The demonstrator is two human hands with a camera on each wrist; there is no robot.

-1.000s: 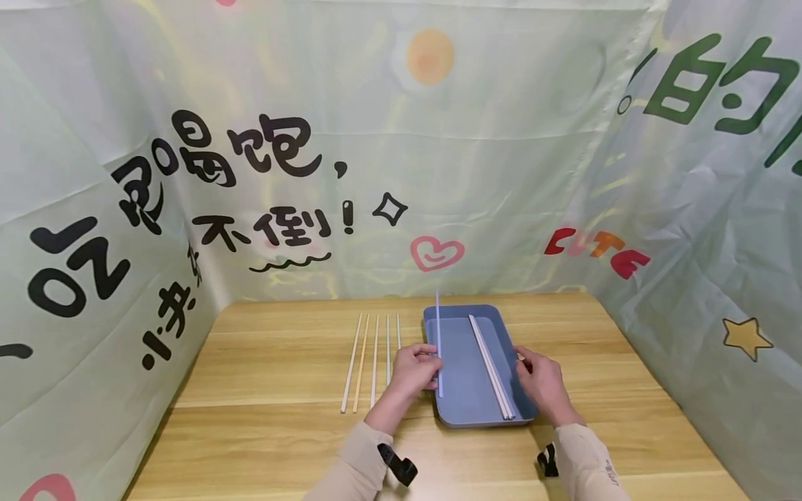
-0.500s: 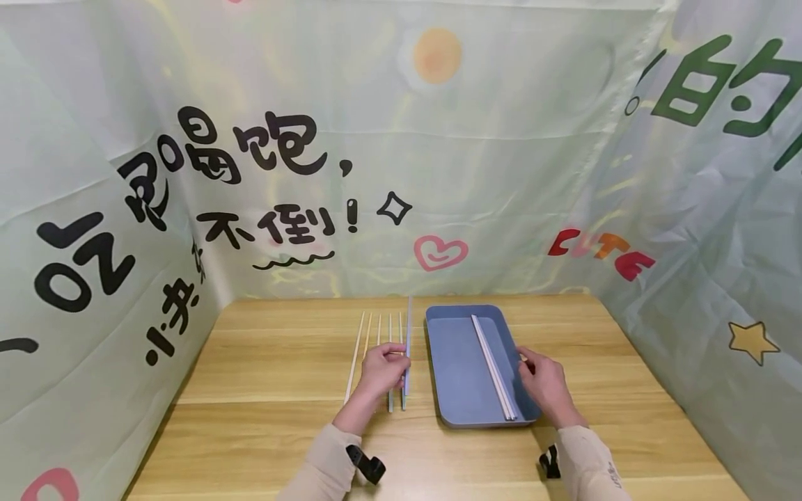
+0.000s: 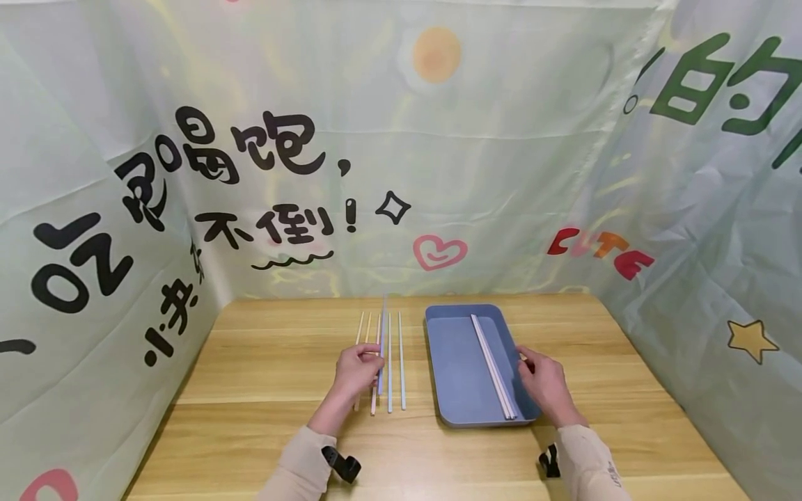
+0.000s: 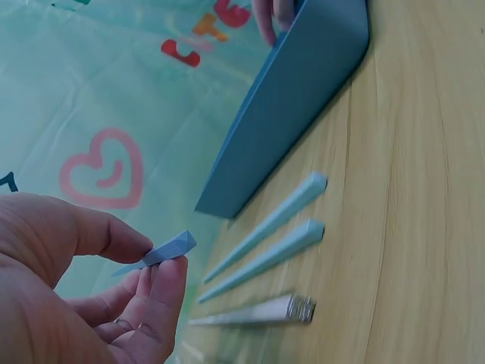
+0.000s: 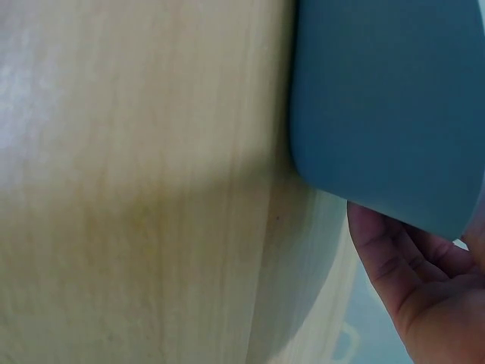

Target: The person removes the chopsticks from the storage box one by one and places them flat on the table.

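Note:
Between thumb and fingertips, my left hand (image 3: 358, 367) pinches a blue-violet chopstick (image 4: 173, 248), its thin end pointing to the back wall. It is held over a row of several chopsticks lying on the table, overlapping the row in the head view. Two pale blue-green chopsticks (image 3: 402, 369) lie to the right of this hand; a whitish one with a silvery patterned end (image 4: 280, 309) lies beside them. My right hand (image 3: 546, 383) grips the right rim of a blue-grey tray (image 3: 447, 376), fingers against its outer wall in the right wrist view. A bundle of light chopsticks (image 3: 491, 365) lies inside the tray.
The wooden table (image 3: 263, 431) is enclosed by printed cloth walls (image 3: 501, 174) at the back and both sides. The tray's raised wall (image 4: 295, 98) stands just right of the chopstick row. Black straps with small devices sit on both wrists.
My left hand has carried the blue-violet chopstick leftward, from over the tray's left edge to over the chopstick row. The right hand has stayed on the tray's rim.

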